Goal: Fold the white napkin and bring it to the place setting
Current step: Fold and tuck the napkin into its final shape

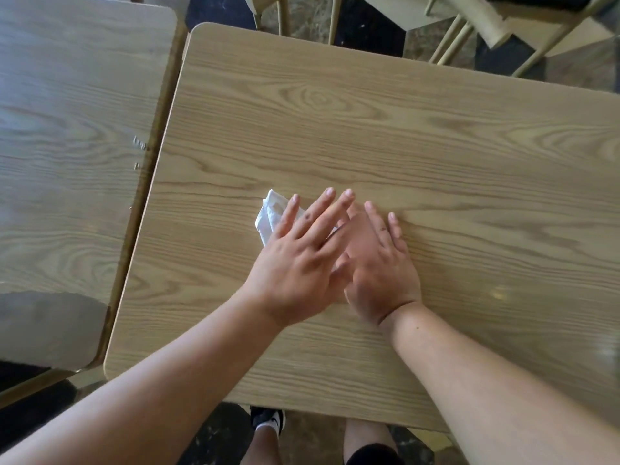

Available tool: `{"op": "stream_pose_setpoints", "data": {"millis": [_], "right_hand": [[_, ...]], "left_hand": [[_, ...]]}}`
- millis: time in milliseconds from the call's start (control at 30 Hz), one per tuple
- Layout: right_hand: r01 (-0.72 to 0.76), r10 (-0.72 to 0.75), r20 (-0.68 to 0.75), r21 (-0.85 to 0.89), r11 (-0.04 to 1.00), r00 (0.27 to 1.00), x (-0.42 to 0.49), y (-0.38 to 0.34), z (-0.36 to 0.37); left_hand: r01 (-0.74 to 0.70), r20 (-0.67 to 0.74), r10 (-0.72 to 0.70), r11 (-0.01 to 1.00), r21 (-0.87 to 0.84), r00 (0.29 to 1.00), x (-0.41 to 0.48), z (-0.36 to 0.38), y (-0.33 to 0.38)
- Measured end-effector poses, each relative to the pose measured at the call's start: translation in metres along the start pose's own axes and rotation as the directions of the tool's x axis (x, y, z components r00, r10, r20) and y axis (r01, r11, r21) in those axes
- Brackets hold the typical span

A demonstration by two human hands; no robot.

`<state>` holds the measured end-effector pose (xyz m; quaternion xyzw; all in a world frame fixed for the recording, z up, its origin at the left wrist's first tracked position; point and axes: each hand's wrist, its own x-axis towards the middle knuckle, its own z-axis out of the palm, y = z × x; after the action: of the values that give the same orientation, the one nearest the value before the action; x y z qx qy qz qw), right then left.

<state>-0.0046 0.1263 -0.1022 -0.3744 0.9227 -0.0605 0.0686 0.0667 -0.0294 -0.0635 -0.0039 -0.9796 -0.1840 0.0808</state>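
Head view, left to right.

Far left: a second wood-grain table [77, 129] butted against the main table [436, 146], with a narrow gap between them. Nothing task-related on it.

The white napkin [270, 213] lies on the main table, left of centre and towards the near edge. Only its left part shows: a creased, layered corner poking out from under the fingers. The rest is hidden, so I can't tell the fold count or the final shape.

Left hand [295, 260]: fingers straight and spread, palm down on the napkin. It is pressing flat, with no pinch or curl.

Right hand [379, 273]: also flat, fingers extended, just right of the left hand and partly under its fingers. I can't tell whether napkin or bare table is beneath it. It isn't grasping anything.

Upper right: chair frames [486, 25] beyond the far table edge. Bottom: a shoe [268, 419] on the floor.

Progress estimate: folding is under way, probably at the crease-flattening stage, since visible layers suggest at least one fold is in. What's left:
- Any last fold.
- Picking the napkin up.
- Carrying it over.

No plate, cutlery or any place setting is in frame, so the delivery leg hasn't started and the destination is unknown from here.
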Motion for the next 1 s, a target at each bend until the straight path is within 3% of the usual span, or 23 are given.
{"op": "stream_pose_setpoints", "data": {"millis": [167,367,1000], "right_hand": [[-0.004,0.004,0.000,-0.019,1.000,1.000,0.001,0.000,-0.001],[-0.008,0.008,0.031,-0.005,1.000,0.999,0.001,0.001,-0.001],[0.022,-0.025,0.079,0.046,0.999,0.997,0.002,0.006,-0.001]], "left_hand": [[0.039,0.174,-0.062,0.990,0.133,0.983,0.016,0.015,-0.050],[0.168,0.156,-0.196,0.970,0.177,0.968,0.006,0.002,-0.090],[0.151,0.168,-0.182,0.972,0.180,0.969,0.013,-0.001,-0.084]]}}
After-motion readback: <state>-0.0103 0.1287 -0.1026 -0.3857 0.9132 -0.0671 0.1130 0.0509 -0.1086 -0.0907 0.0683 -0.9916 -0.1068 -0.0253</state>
